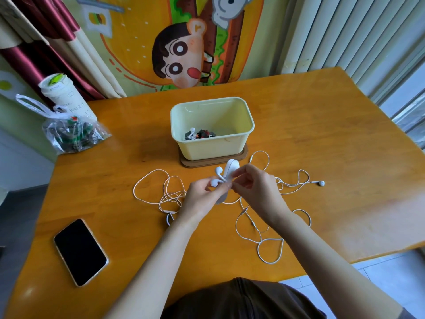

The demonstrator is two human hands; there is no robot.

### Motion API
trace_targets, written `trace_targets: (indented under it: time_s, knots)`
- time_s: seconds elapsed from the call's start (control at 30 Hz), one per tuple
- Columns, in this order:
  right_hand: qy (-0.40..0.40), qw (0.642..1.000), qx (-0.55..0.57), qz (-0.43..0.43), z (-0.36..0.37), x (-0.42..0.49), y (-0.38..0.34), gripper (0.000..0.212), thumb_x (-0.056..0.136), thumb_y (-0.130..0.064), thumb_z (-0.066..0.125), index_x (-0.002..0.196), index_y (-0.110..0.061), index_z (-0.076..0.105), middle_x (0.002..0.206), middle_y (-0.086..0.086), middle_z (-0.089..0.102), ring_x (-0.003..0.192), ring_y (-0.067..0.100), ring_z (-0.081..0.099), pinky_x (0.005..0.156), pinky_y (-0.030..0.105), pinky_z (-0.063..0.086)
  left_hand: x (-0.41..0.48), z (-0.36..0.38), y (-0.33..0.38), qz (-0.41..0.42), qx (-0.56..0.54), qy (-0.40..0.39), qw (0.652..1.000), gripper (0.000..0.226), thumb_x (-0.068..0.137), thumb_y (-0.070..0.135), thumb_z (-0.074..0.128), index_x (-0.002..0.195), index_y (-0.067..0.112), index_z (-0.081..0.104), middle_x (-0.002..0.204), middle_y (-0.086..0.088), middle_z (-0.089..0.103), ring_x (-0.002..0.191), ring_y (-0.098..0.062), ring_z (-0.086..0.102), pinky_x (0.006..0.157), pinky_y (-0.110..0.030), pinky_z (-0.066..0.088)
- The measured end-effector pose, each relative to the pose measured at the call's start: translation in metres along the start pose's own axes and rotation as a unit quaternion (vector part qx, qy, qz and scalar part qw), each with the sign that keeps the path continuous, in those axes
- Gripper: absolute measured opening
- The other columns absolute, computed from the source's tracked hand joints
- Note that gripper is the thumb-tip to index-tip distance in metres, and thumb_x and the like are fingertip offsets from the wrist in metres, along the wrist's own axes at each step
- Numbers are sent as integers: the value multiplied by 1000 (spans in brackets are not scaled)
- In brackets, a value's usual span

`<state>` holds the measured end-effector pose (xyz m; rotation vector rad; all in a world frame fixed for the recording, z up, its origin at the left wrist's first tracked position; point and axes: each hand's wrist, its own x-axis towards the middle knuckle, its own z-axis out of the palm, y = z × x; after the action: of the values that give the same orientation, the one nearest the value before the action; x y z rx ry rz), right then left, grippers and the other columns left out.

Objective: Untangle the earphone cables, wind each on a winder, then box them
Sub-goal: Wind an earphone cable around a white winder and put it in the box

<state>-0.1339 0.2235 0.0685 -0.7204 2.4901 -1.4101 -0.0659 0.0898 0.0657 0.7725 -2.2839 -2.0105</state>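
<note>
Both hands meet over the table's middle, just in front of the pale yellow box (230,148). My left hand (202,196) grips a white winder (231,168) together with two white earbuds (218,171) at its side. My right hand (255,187) pinches the winder's upper part. White cable (156,180) loops loosely on the table to the left, and more cable (269,249) lies to the right and front, ending in a lone earbud (321,183). Inside the box lies a wound bundle of dark and white earphones (199,134).
The box stands on a brown lid (243,155). A black phone (80,252) lies face up at the front left. A plastic bag (71,134) and a white cup (64,93) sit at the back left. The orange table's right edge (391,249) is close.
</note>
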Motion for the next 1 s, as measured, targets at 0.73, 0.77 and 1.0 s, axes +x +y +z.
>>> trace_targets:
  time_s: [0.73, 0.77, 1.0]
  knots:
    - [-30, 992, 91, 80, 11, 5, 2, 30, 84, -26, 68, 108, -13, 58, 88, 3, 68, 80, 16, 67, 72, 32, 57, -2, 2, -3, -15, -128, 6, 992, 20, 98, 30, 48, 97, 17, 63, 66, 1, 44, 55, -7, 39, 45, -19, 30]
    - [-39, 992, 84, 81, 11, 5, 3, 27, 85, -26, 66, 107, -12, 61, 86, 1, 68, 76, 12, 67, 70, 29, 56, -3, 1, -2, -16, -137, 0, 990, 19, 99, 27, 48, 97, 17, 64, 68, 2, 46, 56, -7, 39, 45, -19, 30]
    - [-59, 993, 86, 61, 14, 0, 2, 11, 93, -22, 58, 85, -17, 65, 63, -5, 62, 56, 4, 53, 59, 21, 44, -1, 3, -1, -30, -133, 27, 990, 18, 100, 19, 46, 100, 17, 64, 76, -4, 55, 52, -7, 49, 51, -23, 44]
